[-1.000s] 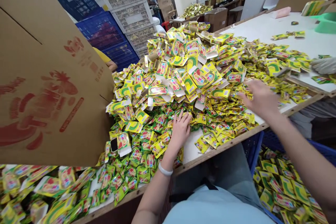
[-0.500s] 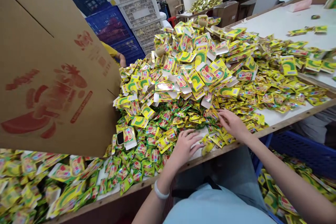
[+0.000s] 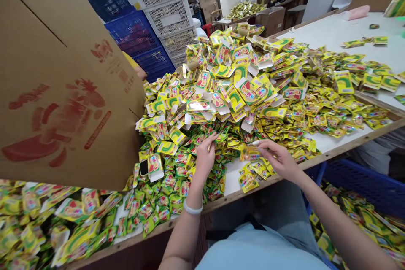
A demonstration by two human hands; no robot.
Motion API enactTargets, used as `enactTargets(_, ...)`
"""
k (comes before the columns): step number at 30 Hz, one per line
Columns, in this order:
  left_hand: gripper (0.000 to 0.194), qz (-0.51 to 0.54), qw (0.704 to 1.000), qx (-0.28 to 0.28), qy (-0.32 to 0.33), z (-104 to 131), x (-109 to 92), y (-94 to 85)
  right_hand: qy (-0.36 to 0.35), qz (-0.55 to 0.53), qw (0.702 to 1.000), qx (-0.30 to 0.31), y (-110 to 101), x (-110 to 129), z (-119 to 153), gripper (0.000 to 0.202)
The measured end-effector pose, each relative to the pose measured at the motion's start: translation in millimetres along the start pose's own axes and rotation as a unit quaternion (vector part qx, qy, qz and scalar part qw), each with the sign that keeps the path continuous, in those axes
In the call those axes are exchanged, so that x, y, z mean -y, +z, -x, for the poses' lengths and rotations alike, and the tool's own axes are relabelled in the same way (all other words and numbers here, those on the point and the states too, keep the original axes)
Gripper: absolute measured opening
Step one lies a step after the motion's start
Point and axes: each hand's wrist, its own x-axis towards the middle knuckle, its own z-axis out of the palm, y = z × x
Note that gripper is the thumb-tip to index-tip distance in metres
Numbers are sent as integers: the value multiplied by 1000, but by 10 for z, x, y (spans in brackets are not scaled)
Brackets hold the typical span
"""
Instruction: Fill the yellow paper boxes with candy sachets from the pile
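My right hand (image 3: 278,158) pinches a small yellow candy packet (image 3: 249,153) between thumb and fingers, just above the table. Below it, a few yellow packets (image 3: 248,178) lie near the front edge. My left hand (image 3: 206,154), with a ring and a white wristband, rests on edge against the green candy packets (image 3: 181,171). Its fingers are stretched forward and seem to hold nothing; their far sides are hidden. Between my hands shows a bare strip of white tabletop (image 3: 232,175). Behind rises a heap of open yellow printed boxes (image 3: 236,93).
A large cardboard carton (image 3: 72,93) stands on the left; a person's arm (image 3: 137,69) shows behind it. Blue crates (image 3: 136,36) and white crates (image 3: 167,12) are stacked at the back. A wooden rim (image 3: 348,141) edges the table. Below right sits a blue basket (image 3: 363,185) of packets.
My left hand has moved forward and left into the green packets and turned on edge. My right hand has lifted a yellow packet. More white tabletop shows between the hands.
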Motion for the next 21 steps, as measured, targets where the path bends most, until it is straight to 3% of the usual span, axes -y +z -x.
enactTargets(3,29,200,974,56,-86,210,-138,92,16,-48,999,18,181,127,-93,21)
enactTargets(5,36,282,949,101,-100,341,-236,114,31,-40,999,13,304,160,-149,23)
enactTargets(7,41,314,935,126,-105,443,-305,89,34,-11,999,16,392,160,-175,24)
enactTargets(11,41,328,928,117,-134,538,-367,28,8,59,997,43,456,141,-141,23)
enactTargets(15,36,334,925,96,-157,558,-432,150,37,81,995,43,473,161,-86,22)
enactTargets(18,33,320,933,97,-133,609,-462,282,118,-49,992,25,489,190,-56,27)
enactTargets(21,33,282,948,111,-92,634,-468,331,173,-231,956,53,507,208,-32,44)
